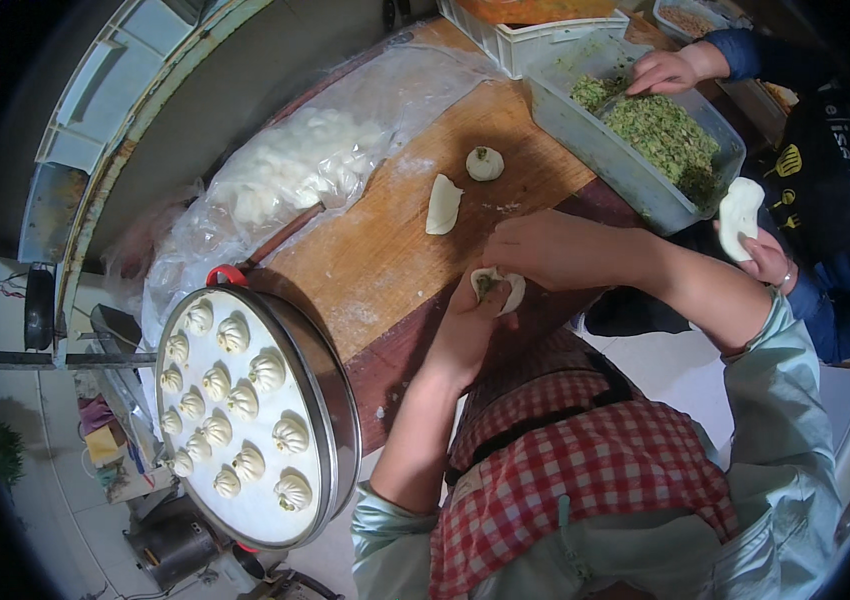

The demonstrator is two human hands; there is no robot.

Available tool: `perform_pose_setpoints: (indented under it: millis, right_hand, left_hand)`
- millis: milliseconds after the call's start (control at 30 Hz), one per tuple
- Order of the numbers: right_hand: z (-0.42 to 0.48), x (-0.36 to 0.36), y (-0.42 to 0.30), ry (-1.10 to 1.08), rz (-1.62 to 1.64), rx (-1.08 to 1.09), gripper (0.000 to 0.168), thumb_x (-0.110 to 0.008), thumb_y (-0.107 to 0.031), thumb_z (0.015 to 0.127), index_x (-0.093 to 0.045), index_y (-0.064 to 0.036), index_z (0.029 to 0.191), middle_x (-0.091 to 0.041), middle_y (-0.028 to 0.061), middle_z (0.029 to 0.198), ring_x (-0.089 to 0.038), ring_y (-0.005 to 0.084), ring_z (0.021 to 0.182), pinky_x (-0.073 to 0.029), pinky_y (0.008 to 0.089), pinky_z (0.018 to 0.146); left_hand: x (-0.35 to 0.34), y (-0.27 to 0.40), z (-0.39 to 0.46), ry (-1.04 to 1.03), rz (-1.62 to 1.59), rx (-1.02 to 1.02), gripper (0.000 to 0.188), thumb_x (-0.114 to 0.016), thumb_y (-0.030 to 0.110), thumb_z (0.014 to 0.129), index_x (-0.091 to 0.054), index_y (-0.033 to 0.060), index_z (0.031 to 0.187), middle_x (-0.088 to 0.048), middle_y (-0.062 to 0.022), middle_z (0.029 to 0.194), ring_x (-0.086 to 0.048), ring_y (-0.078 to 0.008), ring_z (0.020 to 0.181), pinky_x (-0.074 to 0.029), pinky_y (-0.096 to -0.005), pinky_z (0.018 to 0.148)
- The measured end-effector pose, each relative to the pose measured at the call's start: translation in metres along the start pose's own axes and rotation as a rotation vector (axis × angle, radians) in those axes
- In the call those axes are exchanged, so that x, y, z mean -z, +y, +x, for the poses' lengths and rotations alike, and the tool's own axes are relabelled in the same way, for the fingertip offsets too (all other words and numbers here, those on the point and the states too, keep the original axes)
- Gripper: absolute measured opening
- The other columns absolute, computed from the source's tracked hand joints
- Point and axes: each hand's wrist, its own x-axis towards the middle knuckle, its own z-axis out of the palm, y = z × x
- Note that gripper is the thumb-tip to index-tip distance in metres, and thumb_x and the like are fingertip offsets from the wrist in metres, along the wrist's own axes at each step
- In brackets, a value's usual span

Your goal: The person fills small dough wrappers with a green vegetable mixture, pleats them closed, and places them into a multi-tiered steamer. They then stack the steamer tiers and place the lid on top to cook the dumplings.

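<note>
My left hand [468,322] cups a half-closed bun [509,291] near the front edge of the wooden board. Green filling shows in its opening, and my left thumb lies over it. My right hand [537,247] is at the bun's upper rim; its fingertips are mostly hidden behind the hand, but it seems to pinch the dough edge. Beyond my hands, a flat piece of dough [443,205] lies on the board [365,262]. Behind it sits a round bun [484,163] with a speck of green on top.
At the left, a round steamer tray [245,525] with red handles carries several pleated buns. Plastic sheeting [297,157] covers white dough at the back. A co-worker's hand [669,71] reaches into a tub [567,112] of green filling; their other hand [766,259] holds a dough wrapper [740,217].
</note>
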Motion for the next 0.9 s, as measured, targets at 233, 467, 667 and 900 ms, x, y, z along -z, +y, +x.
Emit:
perform_pose_setpoints:
  millis: [233, 467, 667, 900]
  right_hand:
    - [0.000, -0.001, 0.000, -0.123, 0.109, -0.065, 0.013, -0.055, -0.008, 0.085, -0.055, -0.002, 0.096, -0.059, 0.0135, 0.091, -0.058, 0.0349, 0.090, -0.047, 0.0420, 0.074]
    - [-0.004, 0.004, -0.002, 0.051, -0.055, -0.130, 0.012, -0.055, -0.007, 0.085, -0.055, -0.003, 0.096, -0.060, 0.0131, 0.089, -0.059, 0.0361, 0.086, -0.046, 0.0435, 0.071]
    - [-0.004, 0.012, -0.011, 0.081, 0.100, -0.300, 0.015, -0.052, -0.010, 0.086, -0.059, -0.006, 0.099, -0.063, 0.0153, 0.090, -0.060, 0.0374, 0.090, -0.047, 0.0455, 0.078]
    - [-0.006, 0.009, -0.019, 0.015, -0.141, -0.058, 0.027, -0.058, -0.008, 0.082, -0.055, -0.003, 0.109, -0.062, 0.0151, 0.085, -0.063, 0.0314, 0.082, -0.051, 0.0392, 0.069]
  left_hand:
    - [0.011, 0.014, 0.011, -0.111, 0.193, 0.083, 0.033, -0.045, 0.005, 0.094, -0.048, 0.0059, 0.126, -0.056, -0.0059, 0.111, -0.054, -0.0140, 0.094, -0.048, -0.0268, 0.071]
    - [0.003, 0.003, 0.014, 0.150, 0.763, -0.286, 0.037, -0.041, 0.015, 0.097, -0.044, 0.0040, 0.132, -0.054, -0.0117, 0.115, -0.056, -0.0185, 0.099, -0.048, -0.0313, 0.080]
    - [0.013, 0.013, 0.022, 0.061, -0.061, -0.001, 0.046, -0.029, 0.027, 0.102, -0.027, 0.0047, 0.142, -0.052, -0.0108, 0.117, -0.057, -0.0156, 0.089, -0.045, -0.0249, 0.061]
    - [0.008, -0.017, 0.034, -0.174, -0.300, 0.051, 0.038, -0.026, 0.033, 0.103, -0.051, 0.0038, 0.106, -0.059, -0.0099, 0.089, -0.059, -0.0167, 0.074, -0.045, -0.0271, 0.054]
